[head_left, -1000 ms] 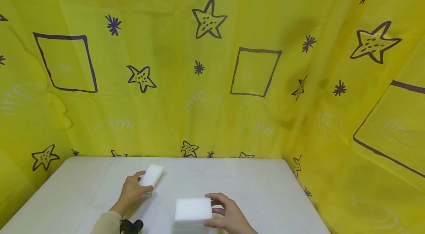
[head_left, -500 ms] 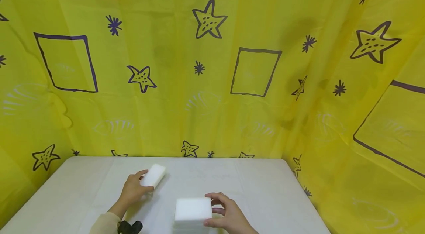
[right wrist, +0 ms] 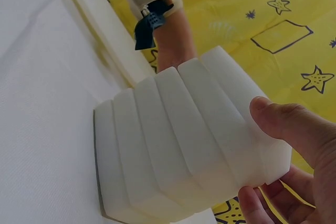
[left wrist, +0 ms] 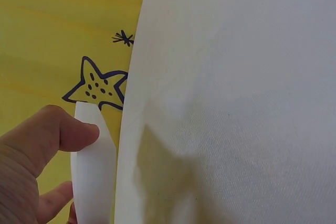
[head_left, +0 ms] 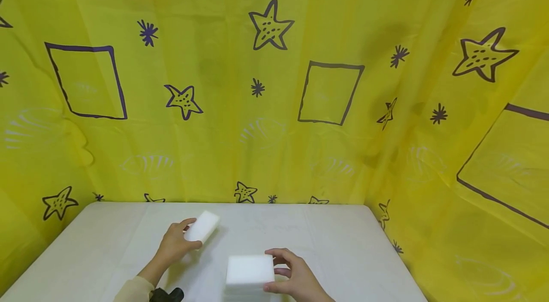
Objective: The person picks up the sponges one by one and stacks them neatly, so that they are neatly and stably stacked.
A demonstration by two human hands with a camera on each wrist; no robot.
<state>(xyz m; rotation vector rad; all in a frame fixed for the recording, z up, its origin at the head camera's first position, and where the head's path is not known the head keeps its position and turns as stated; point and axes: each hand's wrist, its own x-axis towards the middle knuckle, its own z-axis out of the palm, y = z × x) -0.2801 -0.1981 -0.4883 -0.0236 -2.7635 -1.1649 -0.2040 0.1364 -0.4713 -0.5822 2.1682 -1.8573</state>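
Note:
Left of centre in the head view, my left hand [head_left: 173, 244] pinches a white sponge block [head_left: 203, 226] by its long edges, tilted over the table. From the left wrist, the thumb lies on one edge of this sponge [left wrist: 95, 177], with fingertips behind it. Close to me in the middle stands a stack of several white sponges [right wrist: 157, 135], piled flat. My right hand [head_left: 296, 273] grips the right end of the top sponge [head_left: 250, 268]; in the right wrist view its thumb is on one side and its fingers curl around the other.
A white-covered table [head_left: 343, 254] spreads beneath both hands. Its far edge meets a yellow curtain [head_left: 223, 149] printed with stars and shells, which also hangs along both sides. A dark device [head_left: 167, 295] is strapped to the left wrist.
My left hand has shifted slightly to the right, turning the sponge and tipping its far end rightward. The right hand and the stack have stayed in place.

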